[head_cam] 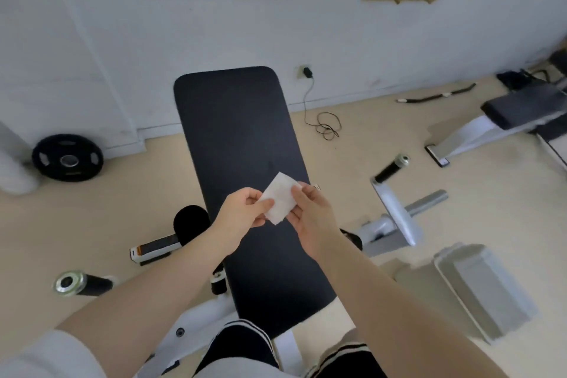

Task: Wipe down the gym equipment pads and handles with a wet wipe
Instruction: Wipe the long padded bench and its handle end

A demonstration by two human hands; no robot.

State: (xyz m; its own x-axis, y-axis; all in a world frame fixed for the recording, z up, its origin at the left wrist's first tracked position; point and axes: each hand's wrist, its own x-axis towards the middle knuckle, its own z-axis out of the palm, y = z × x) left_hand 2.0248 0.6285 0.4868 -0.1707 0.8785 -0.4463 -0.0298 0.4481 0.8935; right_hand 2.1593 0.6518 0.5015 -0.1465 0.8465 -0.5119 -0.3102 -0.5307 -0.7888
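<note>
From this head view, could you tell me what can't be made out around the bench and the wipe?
- Wet wipe: lower edges covered by left hand and right hand; wetness unreadable.
- Bench pad: near end hidden by arms and knees.
- Bench frame: mostly under the pad.

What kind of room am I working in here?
Most likely a small home gym: a padded black bench stands in front, a weight plate leans at the wall, and a second bench sits off to the right.
</note>
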